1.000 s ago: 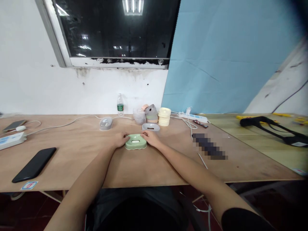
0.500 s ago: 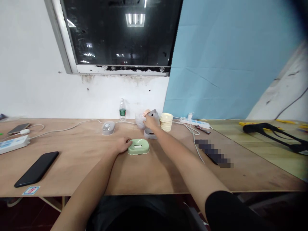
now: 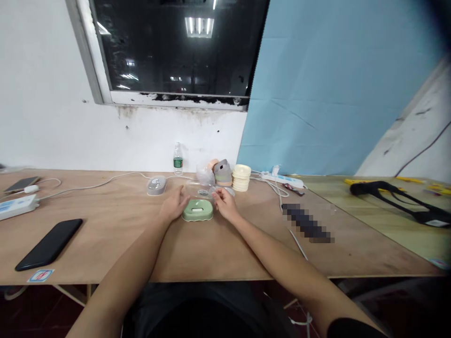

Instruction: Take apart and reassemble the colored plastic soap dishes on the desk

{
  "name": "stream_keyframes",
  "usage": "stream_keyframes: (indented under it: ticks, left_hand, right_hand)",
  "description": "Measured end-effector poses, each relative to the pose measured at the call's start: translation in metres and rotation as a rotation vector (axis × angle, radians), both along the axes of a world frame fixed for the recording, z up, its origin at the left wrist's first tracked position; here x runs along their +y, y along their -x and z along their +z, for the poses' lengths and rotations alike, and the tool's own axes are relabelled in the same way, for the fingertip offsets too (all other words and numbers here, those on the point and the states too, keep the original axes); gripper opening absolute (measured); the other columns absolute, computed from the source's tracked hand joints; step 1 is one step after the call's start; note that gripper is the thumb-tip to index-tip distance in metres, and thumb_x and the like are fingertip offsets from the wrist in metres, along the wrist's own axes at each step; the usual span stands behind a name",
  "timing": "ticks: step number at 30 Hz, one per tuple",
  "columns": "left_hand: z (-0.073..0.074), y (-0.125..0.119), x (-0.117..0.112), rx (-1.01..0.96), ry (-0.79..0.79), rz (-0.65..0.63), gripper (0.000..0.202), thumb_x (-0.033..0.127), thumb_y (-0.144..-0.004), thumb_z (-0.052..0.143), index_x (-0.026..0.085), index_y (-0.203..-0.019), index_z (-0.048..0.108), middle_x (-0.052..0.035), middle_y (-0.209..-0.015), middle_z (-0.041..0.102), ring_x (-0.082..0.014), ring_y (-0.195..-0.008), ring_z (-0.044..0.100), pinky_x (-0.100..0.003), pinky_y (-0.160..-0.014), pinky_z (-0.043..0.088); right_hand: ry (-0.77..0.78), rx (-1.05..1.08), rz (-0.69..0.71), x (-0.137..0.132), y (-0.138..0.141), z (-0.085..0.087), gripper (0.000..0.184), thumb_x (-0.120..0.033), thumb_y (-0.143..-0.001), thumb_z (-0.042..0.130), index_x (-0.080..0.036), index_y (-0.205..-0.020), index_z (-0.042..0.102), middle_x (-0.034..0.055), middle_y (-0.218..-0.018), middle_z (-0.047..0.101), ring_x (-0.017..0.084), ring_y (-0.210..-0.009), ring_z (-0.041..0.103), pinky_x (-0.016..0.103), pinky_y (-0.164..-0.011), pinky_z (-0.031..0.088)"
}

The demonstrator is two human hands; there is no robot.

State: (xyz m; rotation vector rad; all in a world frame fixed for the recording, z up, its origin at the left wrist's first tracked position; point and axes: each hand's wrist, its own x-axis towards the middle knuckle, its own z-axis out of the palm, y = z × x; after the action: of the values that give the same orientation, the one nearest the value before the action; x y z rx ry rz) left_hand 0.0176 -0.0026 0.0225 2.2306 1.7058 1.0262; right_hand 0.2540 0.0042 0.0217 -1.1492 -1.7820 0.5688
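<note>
A green soap dish (image 3: 198, 211) lies on the wooden table (image 3: 218, 244) between my hands. Just above and behind it hovers a clear plastic piece (image 3: 201, 190), hard to make out. My right hand (image 3: 224, 203) pinches its right edge with closed fingers. My left hand (image 3: 174, 204) is left of the green dish, fingers stretched up toward the clear piece's left edge; whether they touch it is unclear. A grey dish (image 3: 230, 190) peeks out behind my right hand.
Behind stand a stack of cream dishes (image 3: 241, 177), a pink and grey stack (image 3: 221, 172), a water bottle (image 3: 177, 157) and another grey dish (image 3: 156, 185). A black phone (image 3: 49, 243) and power strip (image 3: 17, 205) lie left; cables, a white strip (image 3: 282, 179) and a black strap (image 3: 387, 195) right.
My right hand reached back to the stacks behind the dish, then returned with a clear piece, now over the green dish. My left hand lifted off the dish's edge and opened.
</note>
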Motion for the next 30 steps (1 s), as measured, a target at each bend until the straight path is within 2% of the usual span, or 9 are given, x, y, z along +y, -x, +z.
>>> stream_keyframes:
  ticks: [4,8,10,13,16,21,25,30]
  left_hand:
    - [0.011,-0.007,-0.009,-0.116,-0.160,-0.026,0.059,0.050,-0.094,0.034,0.017,-0.143,0.034,-0.0076,-0.109,0.064,-0.0192,-0.094,0.061,-0.029,-0.086,0.045]
    - [0.018,-0.011,-0.015,-0.092,-0.144,0.049,0.066,0.053,-0.093,0.037,0.015,-0.146,0.030,-0.0029,-0.082,0.065,-0.0180,-0.078,0.061,-0.028,-0.073,0.045]
    - [0.019,-0.010,-0.015,-0.041,-0.097,0.046,0.065,0.055,-0.091,0.038,0.017,-0.144,0.035,-0.0020,-0.076,0.065,-0.0182,-0.074,0.061,-0.027,-0.070,0.044]
    - [0.018,-0.007,-0.012,0.039,-0.026,0.032,0.057,0.058,-0.091,0.037,0.019,-0.129,0.055,-0.0054,-0.084,0.068,-0.0204,-0.080,0.063,-0.029,-0.072,0.044]
    - [0.012,-0.003,-0.006,0.123,0.068,0.030,0.057,0.062,-0.089,0.035,0.020,-0.114,0.064,-0.0086,-0.094,0.070,-0.0242,-0.087,0.064,-0.031,-0.074,0.044]
    - [-0.002,0.001,0.005,0.132,0.232,-0.044,0.059,0.063,-0.089,0.029,0.017,-0.099,0.066,-0.0099,-0.095,0.070,-0.0238,-0.086,0.064,-0.030,-0.071,0.045]
    - [-0.007,0.002,0.010,0.086,0.245,-0.041,0.060,0.065,-0.088,0.030,0.018,-0.096,0.066,-0.0085,-0.093,0.070,-0.0233,-0.084,0.064,-0.030,-0.070,0.045]
    - [-0.006,0.002,0.012,0.093,0.272,-0.010,0.066,0.071,-0.085,0.028,0.018,-0.087,0.067,-0.0082,-0.088,0.071,-0.0240,-0.082,0.065,-0.031,-0.070,0.046]
  right_hand:
    - [0.065,0.163,0.063,-0.005,0.008,-0.003,0.045,-0.065,-0.086,0.038,-0.021,-0.088,0.049,-0.0044,-0.056,0.050,0.012,-0.045,0.045,0.023,-0.047,0.036]
    - [0.004,0.063,-0.013,-0.003,0.006,-0.002,0.049,-0.063,-0.087,0.039,-0.020,-0.068,0.051,-0.0009,-0.056,0.053,0.014,-0.055,0.050,0.024,-0.054,0.038]
    - [-0.022,-0.009,-0.049,0.000,0.002,-0.002,0.052,-0.062,-0.087,0.039,-0.019,-0.062,0.051,0.0001,-0.057,0.054,0.014,-0.058,0.050,0.024,-0.055,0.037]
    - [-0.005,-0.107,-0.063,0.003,-0.002,-0.003,0.055,-0.062,-0.087,0.037,-0.018,-0.058,0.051,0.0003,-0.057,0.054,0.014,-0.058,0.049,0.024,-0.056,0.035]
    - [0.095,-0.228,-0.040,0.006,-0.003,-0.005,0.058,-0.063,-0.088,0.035,-0.018,-0.055,0.052,0.0003,-0.055,0.054,0.013,-0.056,0.048,0.023,-0.055,0.033]
    - [0.159,-0.416,-0.031,0.009,-0.003,-0.009,0.060,-0.062,-0.088,0.037,-0.017,-0.051,0.053,0.0010,-0.050,0.052,0.012,-0.051,0.044,0.024,-0.052,0.030]
    - [0.185,-0.412,-0.041,0.011,-0.004,-0.010,0.062,-0.063,-0.089,0.035,-0.017,-0.053,0.055,0.0035,-0.056,0.058,0.014,-0.054,0.049,0.023,-0.054,0.031]
    - [0.214,-0.402,-0.065,0.010,-0.004,-0.006,0.061,-0.061,-0.090,0.035,-0.017,-0.054,0.058,0.0070,-0.063,0.064,0.016,-0.059,0.055,0.024,-0.057,0.034]
